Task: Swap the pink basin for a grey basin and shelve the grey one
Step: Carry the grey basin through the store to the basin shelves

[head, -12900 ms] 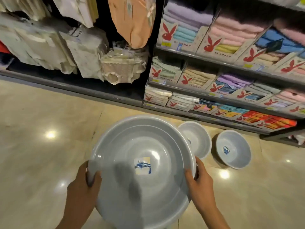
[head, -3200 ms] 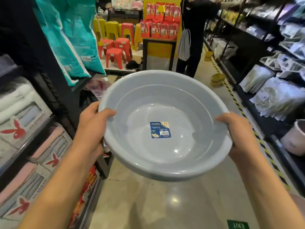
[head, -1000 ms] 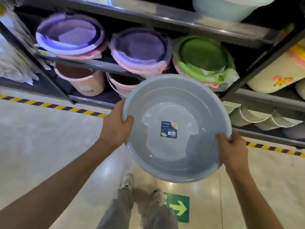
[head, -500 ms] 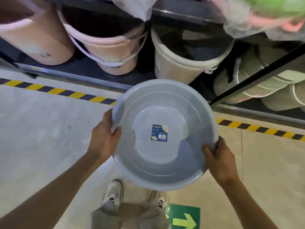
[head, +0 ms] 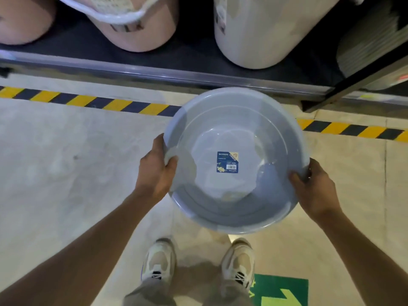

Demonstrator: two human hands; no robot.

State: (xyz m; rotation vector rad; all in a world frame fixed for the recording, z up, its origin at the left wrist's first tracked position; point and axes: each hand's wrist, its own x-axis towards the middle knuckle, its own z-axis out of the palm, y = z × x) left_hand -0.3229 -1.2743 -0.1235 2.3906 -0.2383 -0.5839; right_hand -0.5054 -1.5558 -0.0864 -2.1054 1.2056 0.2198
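I hold a round grey basin [head: 260, 195] with a blue label at its bottom, open side up, low over the floor in front of the bottom shelf. My left hand [head: 155, 171] grips its left rim, thumb inside. My right hand [head: 313, 191] grips the right rim, thumb over the edge. The basin's far edge is close to the shelf lip. No pink basin is in view.
The bottom shelf [head: 154, 69] carries pink buckets [head: 136, 29] with white handles and a cream bucket [head: 260, 32]. A dark upright post [head: 353, 82] stands at the right. Yellow-black tape [head: 88, 101] runs along the floor. My shoes [head: 157, 261] and a green arrow sign [head: 280, 292] are below.
The view has dropped lower and closer to the bottom shelf; the buckets now fill the top. The basin stays held in both hands, slightly further right.
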